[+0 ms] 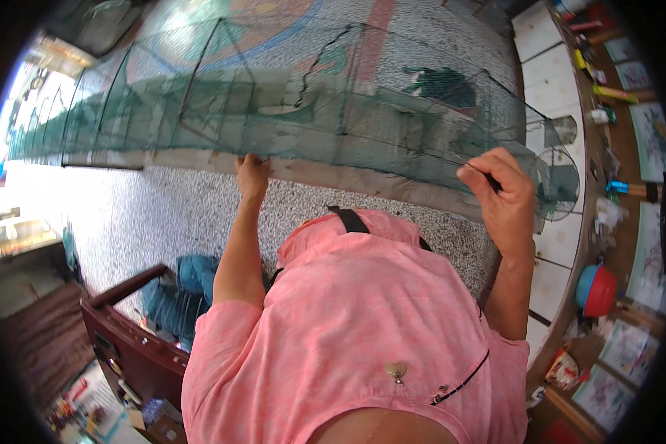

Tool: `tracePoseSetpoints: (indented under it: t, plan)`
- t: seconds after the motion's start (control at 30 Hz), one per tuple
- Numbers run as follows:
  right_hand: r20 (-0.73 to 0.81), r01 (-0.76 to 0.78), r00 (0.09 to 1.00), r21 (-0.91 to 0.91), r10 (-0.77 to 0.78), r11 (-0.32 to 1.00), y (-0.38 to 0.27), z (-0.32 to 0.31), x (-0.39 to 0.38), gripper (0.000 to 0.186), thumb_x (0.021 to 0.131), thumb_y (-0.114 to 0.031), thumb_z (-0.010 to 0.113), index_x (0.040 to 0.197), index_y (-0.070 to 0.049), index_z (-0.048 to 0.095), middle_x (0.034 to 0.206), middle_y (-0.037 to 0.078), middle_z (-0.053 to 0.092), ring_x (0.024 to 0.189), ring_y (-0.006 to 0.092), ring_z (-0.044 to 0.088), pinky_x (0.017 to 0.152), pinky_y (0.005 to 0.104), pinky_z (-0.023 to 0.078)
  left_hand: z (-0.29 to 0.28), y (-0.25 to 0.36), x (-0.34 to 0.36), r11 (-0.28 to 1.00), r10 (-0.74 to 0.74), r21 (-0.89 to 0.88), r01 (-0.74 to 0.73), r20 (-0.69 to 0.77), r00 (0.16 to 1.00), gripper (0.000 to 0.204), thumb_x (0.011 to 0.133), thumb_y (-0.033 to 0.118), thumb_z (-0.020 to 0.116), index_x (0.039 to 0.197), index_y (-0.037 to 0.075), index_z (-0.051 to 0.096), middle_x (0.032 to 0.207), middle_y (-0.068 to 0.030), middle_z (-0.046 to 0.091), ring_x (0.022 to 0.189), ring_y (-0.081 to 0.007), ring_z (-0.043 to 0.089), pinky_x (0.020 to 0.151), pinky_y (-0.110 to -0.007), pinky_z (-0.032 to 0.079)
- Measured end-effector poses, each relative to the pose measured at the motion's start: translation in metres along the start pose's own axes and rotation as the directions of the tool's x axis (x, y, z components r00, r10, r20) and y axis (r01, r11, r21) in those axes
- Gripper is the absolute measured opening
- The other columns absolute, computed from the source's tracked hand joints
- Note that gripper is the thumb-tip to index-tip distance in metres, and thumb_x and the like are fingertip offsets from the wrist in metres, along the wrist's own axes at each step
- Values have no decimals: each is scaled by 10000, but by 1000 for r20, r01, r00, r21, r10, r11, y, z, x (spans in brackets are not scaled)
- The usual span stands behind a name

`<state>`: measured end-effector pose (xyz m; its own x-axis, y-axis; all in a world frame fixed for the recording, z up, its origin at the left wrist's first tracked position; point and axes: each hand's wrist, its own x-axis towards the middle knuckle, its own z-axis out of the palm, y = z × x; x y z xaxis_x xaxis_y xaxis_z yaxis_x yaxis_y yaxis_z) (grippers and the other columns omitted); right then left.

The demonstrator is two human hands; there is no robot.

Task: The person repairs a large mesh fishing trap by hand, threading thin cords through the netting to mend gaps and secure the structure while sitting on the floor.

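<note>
A long green mesh net [288, 137], stretched over thin dark frames like a fish trap, runs across the view in front of me. My left hand [252, 176] is closed on the net's near lower edge, fingers curled over it. My right hand [502, 194] is raised near the net's right part, thumb and fingers pinched together. Anything in that pinch is too small to make out. At the net's right end is a round, hoop-like mesh opening [559, 185]. A brownish-grey strip [333, 176] lies under the near edge, and a dark green bundle [444, 85] shows beyond the mesh.
A dark red wooden table [137, 362] stands at the lower left, with blue-green folded netting [174, 296] beside it. White cabinets [551, 244] line the right side under a cluttered counter holding a red and blue bowl [598, 290]. The floor [170, 222] is speckled terrazzo.
</note>
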<state>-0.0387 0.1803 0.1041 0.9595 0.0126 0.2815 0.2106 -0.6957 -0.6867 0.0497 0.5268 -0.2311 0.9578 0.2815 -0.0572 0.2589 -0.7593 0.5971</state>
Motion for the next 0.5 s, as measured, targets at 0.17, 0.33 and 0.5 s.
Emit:
tracePoseSetpoints:
  t: [0.17,0.33,0.5]
  plan:
    - [-37,10,999,6,-10,1000,21,-6,7,187,762,-158,720,765,-11,605,669,28,473,562,113,430,507,254,356,-6,-20,-8,987,45,-155,-30,93,995,196,747,135,672,820,9,541,785,-124,584,689,-258,575,623,-367,460]
    - [-74,-16,997,36,18,999,37,-5,20,209,783,-175,705,754,-13,575,667,31,465,556,121,427,505,258,362,-77,47,-57,704,-53,-663,256,310,949,84,823,71,629,848,13,573,745,-37,586,555,-74,516,505,-218,416]
    - [-109,15,994,28,-12,999,47,3,37,242,799,-191,691,740,-10,542,671,40,475,552,143,440,506,275,371,-137,139,-94,651,100,-728,216,365,926,153,849,38,602,999,11,601,776,-12,605,607,-58,517,531,-192,420]
